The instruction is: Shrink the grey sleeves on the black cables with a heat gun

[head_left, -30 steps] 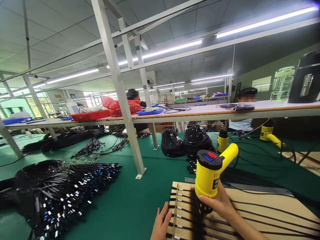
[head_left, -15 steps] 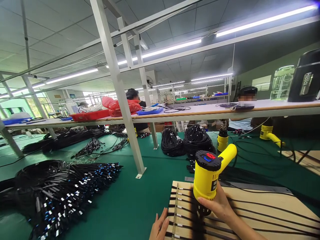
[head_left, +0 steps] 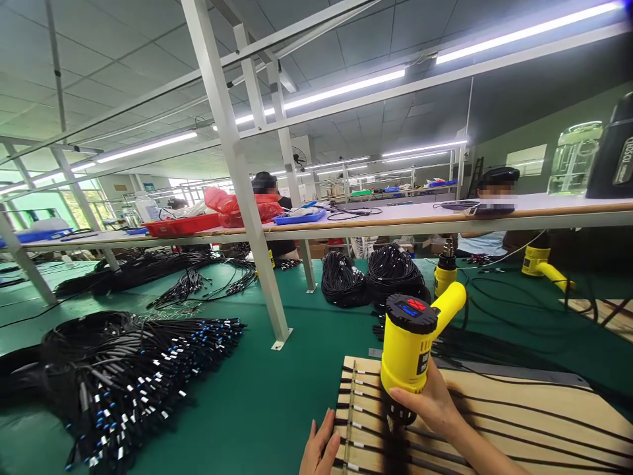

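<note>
A bare right hand gripped a yellow heat gun by its barrel, the thumb laid across the near side; the other fingers curled behind the casing, where I could not make them out. The gun stood nose down above a wooden board at the front of the green tabletop, its handle jutting up and away to the right, its end cap showing red and blue marks. Beneath the nozzle a dark patch stained the wood; I could not tell whether the tip touched anything.

Black cables lay across the board in near-parallel rows, white labels near their left ends, passing a narrow strip by the edge. The left hand was at that edge, close by the cable ends, fingers extended and slightly spread, pinching nothing that I could see.

Over to the left sprawled a great bundle of cables with blue and white ends. Behind the board sat two coiled bundles, with another heat gun nozzle up beside them. A red tray rested on the shelf above, and a co-worker in a dark cap sat beyond it.
</note>
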